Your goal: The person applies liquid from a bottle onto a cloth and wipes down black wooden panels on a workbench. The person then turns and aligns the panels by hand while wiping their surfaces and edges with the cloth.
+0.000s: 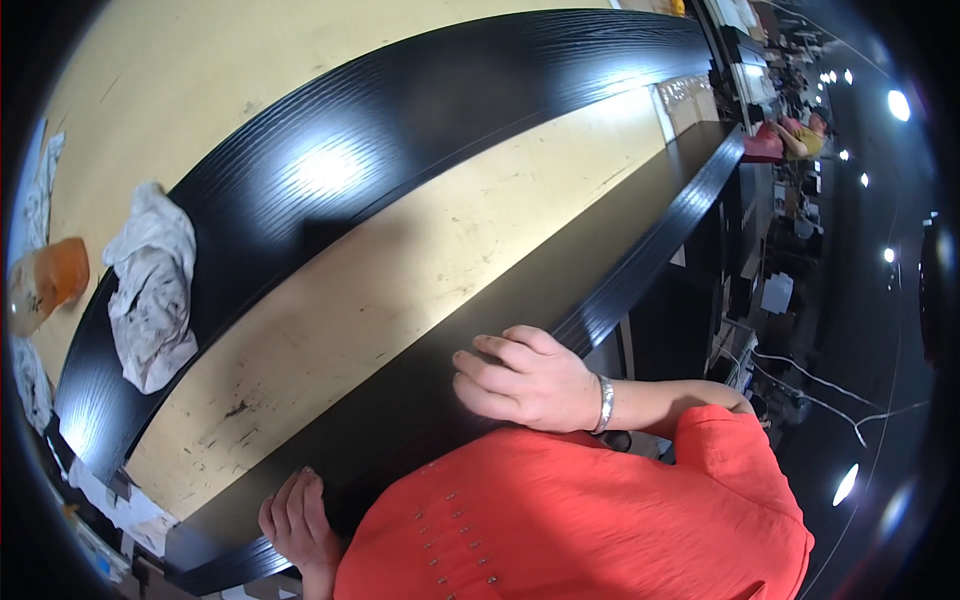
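Observation:
A long black board [650,245] with a wood-grain edge runs along the near side of the pale worktop, close against my red shirt; it looks tilted up on edge. My left hand [300,520] is curled over it near its left end, fingers bent onto the inner face. Farther right, my right hand [530,382], with a silver bracelet at the wrist, wraps over the same board, its fingers on the inner face. The thumbs are mostly hidden. Across the worktop lies a second black wood-grain board [450,105], glossy and untouched by either hand.
A stained white rag [152,290] rests on the far board's left end, beside an orange-and-clear container [48,285]. Clear tape [688,103] covers the worktop's right end. A person in a yellow top [800,140] is beyond it. White cables [830,385] hang at the right.

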`<act>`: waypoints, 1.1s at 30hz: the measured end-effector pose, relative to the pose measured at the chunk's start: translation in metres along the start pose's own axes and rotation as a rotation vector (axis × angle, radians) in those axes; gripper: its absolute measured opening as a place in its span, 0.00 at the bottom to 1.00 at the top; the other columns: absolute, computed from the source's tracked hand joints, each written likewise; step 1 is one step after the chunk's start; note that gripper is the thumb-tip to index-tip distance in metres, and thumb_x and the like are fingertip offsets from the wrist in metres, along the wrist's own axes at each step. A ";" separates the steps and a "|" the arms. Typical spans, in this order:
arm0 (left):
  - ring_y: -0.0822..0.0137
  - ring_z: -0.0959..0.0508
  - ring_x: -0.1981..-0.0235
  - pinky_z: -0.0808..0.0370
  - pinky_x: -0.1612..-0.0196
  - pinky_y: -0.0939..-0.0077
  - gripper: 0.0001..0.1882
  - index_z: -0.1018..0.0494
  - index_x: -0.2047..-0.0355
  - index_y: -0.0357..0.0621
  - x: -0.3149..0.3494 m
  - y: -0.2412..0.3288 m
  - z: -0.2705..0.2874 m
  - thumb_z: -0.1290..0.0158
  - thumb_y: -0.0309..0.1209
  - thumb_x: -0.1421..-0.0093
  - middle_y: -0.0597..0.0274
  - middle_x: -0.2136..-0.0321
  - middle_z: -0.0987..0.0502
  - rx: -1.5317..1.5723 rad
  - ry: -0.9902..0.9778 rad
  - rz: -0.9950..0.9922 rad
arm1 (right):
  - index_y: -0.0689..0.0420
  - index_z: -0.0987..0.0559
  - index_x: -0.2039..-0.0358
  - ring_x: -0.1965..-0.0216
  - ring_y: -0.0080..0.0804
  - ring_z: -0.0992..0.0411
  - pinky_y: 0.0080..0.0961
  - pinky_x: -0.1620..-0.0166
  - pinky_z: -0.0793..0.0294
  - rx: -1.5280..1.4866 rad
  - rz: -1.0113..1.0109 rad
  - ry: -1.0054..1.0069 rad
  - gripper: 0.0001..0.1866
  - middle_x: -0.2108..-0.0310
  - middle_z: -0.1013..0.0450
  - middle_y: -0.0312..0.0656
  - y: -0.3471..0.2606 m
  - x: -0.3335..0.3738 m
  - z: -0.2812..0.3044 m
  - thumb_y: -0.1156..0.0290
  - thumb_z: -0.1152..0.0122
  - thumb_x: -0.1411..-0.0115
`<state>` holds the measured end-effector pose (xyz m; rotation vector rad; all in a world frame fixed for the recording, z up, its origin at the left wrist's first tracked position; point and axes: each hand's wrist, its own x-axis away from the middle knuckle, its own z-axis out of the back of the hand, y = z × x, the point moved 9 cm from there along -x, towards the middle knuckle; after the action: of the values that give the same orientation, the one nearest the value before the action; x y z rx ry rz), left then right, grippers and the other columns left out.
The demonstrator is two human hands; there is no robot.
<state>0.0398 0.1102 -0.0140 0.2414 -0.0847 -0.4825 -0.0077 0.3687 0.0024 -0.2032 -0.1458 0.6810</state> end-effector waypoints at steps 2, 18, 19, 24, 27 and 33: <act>0.62 0.18 0.54 0.29 0.47 0.62 0.12 0.25 0.51 0.46 0.002 -0.001 -0.002 0.49 0.27 0.34 0.64 0.53 0.18 -0.012 -0.016 -0.005 | 0.48 0.24 0.53 0.47 0.32 0.29 0.29 0.45 0.31 -0.012 -0.014 0.003 0.16 0.51 0.26 0.33 0.000 0.001 0.000 0.68 0.42 0.44; 0.60 0.21 0.49 0.31 0.45 0.60 0.18 0.25 0.49 0.44 0.016 0.002 -0.009 0.50 0.34 0.38 0.62 0.49 0.21 -0.041 -0.072 -0.021 | 0.44 0.19 0.52 0.48 0.27 0.30 0.34 0.41 0.32 -0.040 -0.116 0.112 0.18 0.49 0.27 0.31 -0.005 0.024 0.000 0.70 0.40 0.45; 0.60 0.21 0.48 0.31 0.44 0.59 0.19 0.25 0.49 0.43 0.017 0.004 -0.008 0.52 0.35 0.38 0.60 0.48 0.20 -0.031 -0.073 -0.025 | 0.44 0.19 0.50 0.48 0.27 0.30 0.36 0.39 0.34 -0.040 -0.127 0.106 0.20 0.50 0.28 0.32 -0.005 0.025 0.001 0.70 0.40 0.45; 0.60 0.20 0.50 0.29 0.48 0.60 0.17 0.25 0.50 0.45 0.015 0.005 -0.003 0.44 0.29 0.40 0.63 0.49 0.21 -0.010 -0.067 0.000 | 0.47 0.19 0.47 0.46 0.30 0.31 0.46 0.30 0.48 -0.169 -0.259 0.024 0.24 0.52 0.29 0.35 0.006 0.037 -0.008 0.73 0.40 0.46; 0.59 0.20 0.51 0.29 0.49 0.59 0.18 0.25 0.49 0.44 0.015 0.004 0.002 0.44 0.29 0.40 0.62 0.48 0.22 0.040 -0.059 0.019 | 0.51 0.25 0.39 0.43 0.40 0.31 0.55 0.30 0.51 -0.270 -0.366 0.049 0.44 0.49 0.32 0.41 0.021 0.048 0.004 0.78 0.32 0.65; 0.57 0.20 0.50 0.30 0.48 0.56 0.19 0.26 0.48 0.43 0.003 0.009 0.005 0.47 0.33 0.38 0.59 0.49 0.21 0.128 -0.072 0.035 | 0.52 0.25 0.41 0.42 0.44 0.32 0.57 0.31 0.50 -0.190 -0.391 0.074 0.47 0.48 0.33 0.42 0.033 0.067 -0.003 0.78 0.33 0.72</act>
<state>0.0458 0.1157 -0.0068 0.3476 -0.1902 -0.4519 0.0243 0.4365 -0.0040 -0.3705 -0.1738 0.2698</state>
